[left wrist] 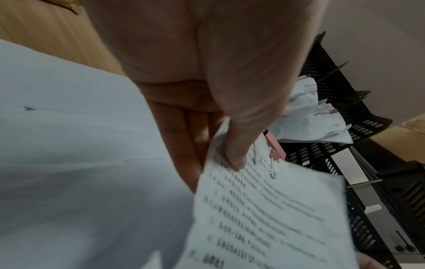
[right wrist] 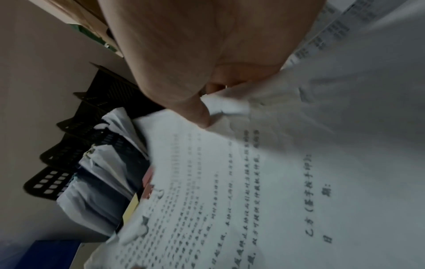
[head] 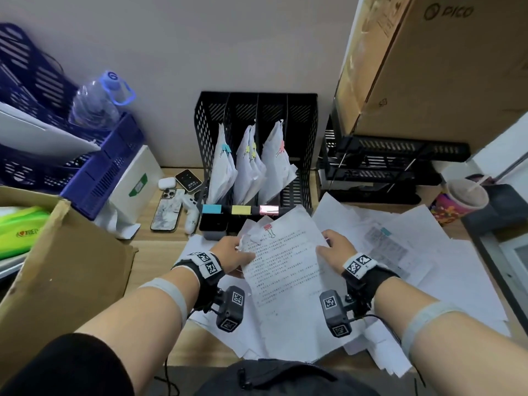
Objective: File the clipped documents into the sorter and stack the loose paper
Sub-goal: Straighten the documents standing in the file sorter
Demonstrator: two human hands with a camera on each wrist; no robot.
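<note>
I hold a printed document above the desk, fastened at its top left by a pink binder clip. My left hand pinches its left edge, thumb on top, with the pink binder clip just beyond. My right hand pinches the right edge, thumb pressed on the creased paper. The black mesh sorter stands straight ahead. Three of its slots hold clipped bundles, with blue, yellow and pink clips. Loose sheets lie scattered below and to the right.
Blue, yellow and pink labels mark the sorter's front. Phones and an earbud case lie left of it, with a blue basket and an open cardboard box further left. A black tray rack, a large carton and a cup stand right.
</note>
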